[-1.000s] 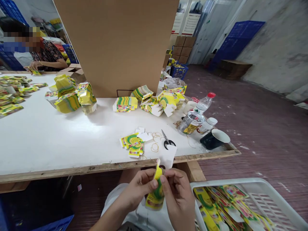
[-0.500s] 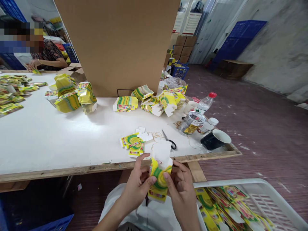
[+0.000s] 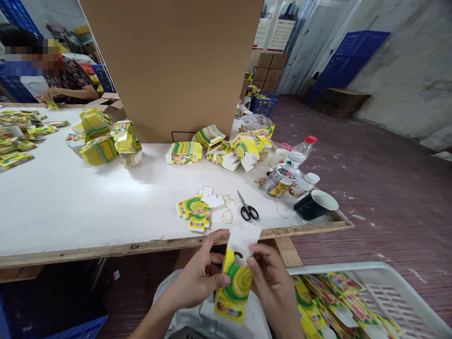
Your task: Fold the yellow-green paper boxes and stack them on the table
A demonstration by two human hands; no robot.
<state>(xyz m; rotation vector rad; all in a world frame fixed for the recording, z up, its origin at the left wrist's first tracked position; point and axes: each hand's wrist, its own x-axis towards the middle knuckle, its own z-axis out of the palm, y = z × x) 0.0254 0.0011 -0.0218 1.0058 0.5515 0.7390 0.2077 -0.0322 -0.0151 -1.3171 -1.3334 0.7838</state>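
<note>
A yellow and green printed carton (image 3: 236, 285), its white top flap raised, is held over my lap just off the table edge. My left hand (image 3: 199, 275) grips its left side, thumb on the printed front and index finger stretched up along the flap. On the right, my right hand (image 3: 270, 275) pinches the carton's upper edge near the flap's base. Beyond the hands, several flat cartons (image 3: 196, 209) lie on the table beside loose rubber bands (image 3: 228, 216) and black-handled scissors (image 3: 249, 212).
A white basket (image 3: 388, 270) of flattened cartons stands at my right. Carton bundles (image 3: 184, 153) sit along a tall cardboard sheet (image 3: 173, 70). A dark mug (image 3: 307, 207), a clear jar (image 3: 280, 181) and bottles crowd the table's right corner. A co-worker (image 3: 76, 80) sits at far left.
The carton has tipped slightly and shows more of its front. My right hand has shifted up to its upper edge. The scissors' handles and a rubber band are now uncovered.
</note>
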